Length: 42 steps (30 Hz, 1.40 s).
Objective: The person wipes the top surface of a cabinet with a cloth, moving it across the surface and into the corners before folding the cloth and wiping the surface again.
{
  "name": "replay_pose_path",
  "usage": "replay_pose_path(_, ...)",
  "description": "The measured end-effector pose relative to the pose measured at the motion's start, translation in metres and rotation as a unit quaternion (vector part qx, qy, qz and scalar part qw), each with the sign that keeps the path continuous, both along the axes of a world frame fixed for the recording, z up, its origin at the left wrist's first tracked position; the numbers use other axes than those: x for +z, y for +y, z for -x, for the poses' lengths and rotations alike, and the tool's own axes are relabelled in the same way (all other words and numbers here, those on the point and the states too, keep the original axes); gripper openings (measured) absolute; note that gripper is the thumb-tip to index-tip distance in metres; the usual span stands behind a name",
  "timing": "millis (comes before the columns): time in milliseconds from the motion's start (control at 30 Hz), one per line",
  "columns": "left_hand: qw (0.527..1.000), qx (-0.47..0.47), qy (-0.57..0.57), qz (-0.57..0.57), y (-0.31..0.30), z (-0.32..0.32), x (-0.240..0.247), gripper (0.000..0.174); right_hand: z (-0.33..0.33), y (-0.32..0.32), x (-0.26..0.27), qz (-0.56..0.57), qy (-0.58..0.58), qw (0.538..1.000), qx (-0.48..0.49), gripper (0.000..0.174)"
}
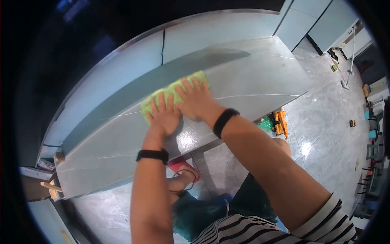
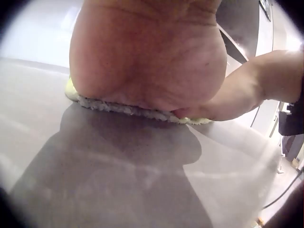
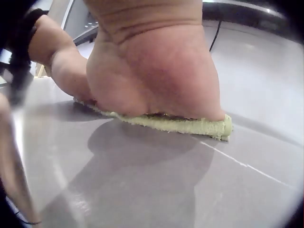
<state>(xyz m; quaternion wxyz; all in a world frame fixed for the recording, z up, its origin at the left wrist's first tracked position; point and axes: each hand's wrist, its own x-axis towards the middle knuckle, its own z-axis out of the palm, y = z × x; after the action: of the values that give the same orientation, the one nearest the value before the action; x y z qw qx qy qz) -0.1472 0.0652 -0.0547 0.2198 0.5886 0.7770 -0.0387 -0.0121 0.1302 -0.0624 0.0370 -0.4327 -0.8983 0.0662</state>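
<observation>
A folded yellow-green cloth (image 1: 175,90) lies flat on the grey stone-like surface (image 1: 260,77). The left hand (image 1: 164,118) presses on its left part, fingers spread and extended. Beside it the right hand (image 1: 197,101) rests on the right part with straight fingers, the two hands nearly touching. In the left wrist view the heel of the left hand (image 2: 147,57) covers most of the cloth (image 2: 128,109), whose grey fuzzy edge shows. The right wrist view shows the right hand (image 3: 156,76) pressing the cloth (image 3: 190,127); its fingertips are hidden there.
A pale upright panel (image 1: 219,30) runs along the far side of the surface. A small brown block (image 1: 59,156) stands at its left end. On the floor to the right are an orange toy vehicle (image 1: 280,123), green plastic (image 1: 265,124) and a long-handled tool (image 1: 352,57).
</observation>
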Motion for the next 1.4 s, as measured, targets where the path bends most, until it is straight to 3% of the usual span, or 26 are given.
replay_pose_path(167,1.0,0.009,0.011,-0.001,0.073,0.038,0.0,0.068,0.045,0.073,-0.006,0.024,0.014,0.999,-0.023,0.064)
replay_pose_path(367,1.0,0.005,0.014,0.026,0.103,0.056,0.011,0.068,0.063,0.093,-0.009,0.073,-0.004,0.996,-0.052,0.065)
replay_pose_path(600,0.999,0.022,0.012,-0.024,0.077,0.036,0.009,0.066,0.046,0.07,-0.007,0.025,-0.008,0.998,-0.05,0.064)
replay_pose_path(1067,1.0,-0.024,0.008,0.002,-0.076,-0.07,0.006,0.068,-0.068,-0.085,0.015,0.032,-0.059,0.996,-0.053,0.064)
replay_pose_path(1200,0.999,-0.043,0.026,0.013,-0.091,-0.109,0.008,0.07,-0.105,-0.105,0.03,0.056,-0.099,0.991,-0.074,0.066)
replay_pose_path(1400,0.996,-0.028,-0.04,0.072,-0.077,-0.135,0.029,0.07,-0.136,-0.103,0.034,0.06,-0.13,0.986,-0.08,0.065)
